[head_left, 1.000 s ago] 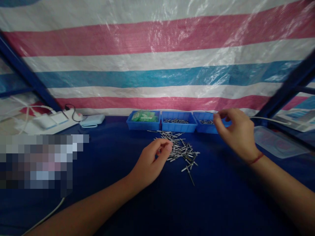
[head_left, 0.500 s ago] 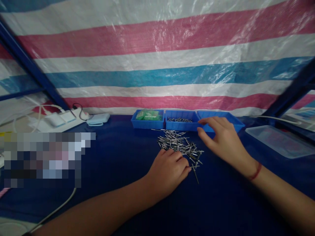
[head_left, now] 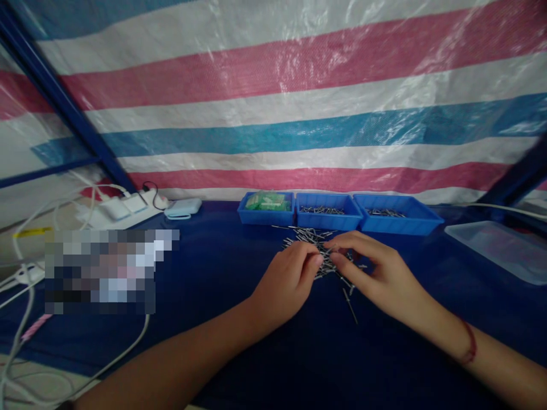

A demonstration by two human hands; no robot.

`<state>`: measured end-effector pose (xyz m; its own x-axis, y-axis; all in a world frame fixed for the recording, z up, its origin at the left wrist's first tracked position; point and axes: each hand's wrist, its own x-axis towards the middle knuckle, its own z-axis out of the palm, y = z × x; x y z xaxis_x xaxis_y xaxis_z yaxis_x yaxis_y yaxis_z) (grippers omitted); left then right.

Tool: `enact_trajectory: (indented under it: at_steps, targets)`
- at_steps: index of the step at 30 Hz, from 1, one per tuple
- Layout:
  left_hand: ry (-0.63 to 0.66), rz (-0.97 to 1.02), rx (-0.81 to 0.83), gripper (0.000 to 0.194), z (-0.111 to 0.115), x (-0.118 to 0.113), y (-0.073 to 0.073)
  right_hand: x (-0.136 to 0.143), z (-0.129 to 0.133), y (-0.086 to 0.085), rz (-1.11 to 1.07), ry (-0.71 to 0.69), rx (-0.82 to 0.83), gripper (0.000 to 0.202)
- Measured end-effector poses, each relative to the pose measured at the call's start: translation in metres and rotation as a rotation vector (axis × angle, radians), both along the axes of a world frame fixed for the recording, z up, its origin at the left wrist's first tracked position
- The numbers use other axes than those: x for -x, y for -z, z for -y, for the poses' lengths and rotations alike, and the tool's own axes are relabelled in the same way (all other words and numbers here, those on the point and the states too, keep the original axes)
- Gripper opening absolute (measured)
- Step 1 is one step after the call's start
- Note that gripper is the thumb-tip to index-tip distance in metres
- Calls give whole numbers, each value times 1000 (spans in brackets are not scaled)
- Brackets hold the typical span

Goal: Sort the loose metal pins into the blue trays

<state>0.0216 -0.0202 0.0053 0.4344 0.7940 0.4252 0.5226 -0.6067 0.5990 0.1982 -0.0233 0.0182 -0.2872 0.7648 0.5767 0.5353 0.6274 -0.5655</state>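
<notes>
- Two hands are now brought together over one heap: the left hand [head_left: 284, 282] is set at 8 o'clock of the pile of metal pins [head_left: 325, 266], the right hand [head_left: 388, 279] at 3 to 4 o'clock.
- A second ago the right hand was held over the right bin [head_left: 401, 223], at 2 o'clock; that bin has now been uncovered, and pins can be seen inside.
- The left hand, spread over the pile's near edge half a second ago, has been moved in towards its middle.
- Left fingers: curled, thumb brought close to forefinger. Right: thumb and forefinger held slightly apart. Whether a pin is gripped by either cannot be told.
- So attention is judged to have been shifted from bin to pile, with the handling of single pins seemingly under way.
- One stray pin [head_left: 350, 306] is left at 5 o'clock; more are held in the middle bin [head_left: 328, 222], at 1 o'clock, and green packets [head_left: 268, 200] in the left bin [head_left: 267, 217], at 10.
</notes>
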Motion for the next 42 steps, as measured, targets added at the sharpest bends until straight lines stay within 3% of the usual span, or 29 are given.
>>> enact_trajectory:
  at_steps: [9,26,42]
  targets:
    - [94,108,92,15,4,0,1,7,9,-2,-206,-64,207,12]
    - [123,202,141,11,3,0,-5,9,11,-2,-254,-86,204,10]
    - [45,282,138,7,0,1,0,8,12,-2,-184,-48,153,9]
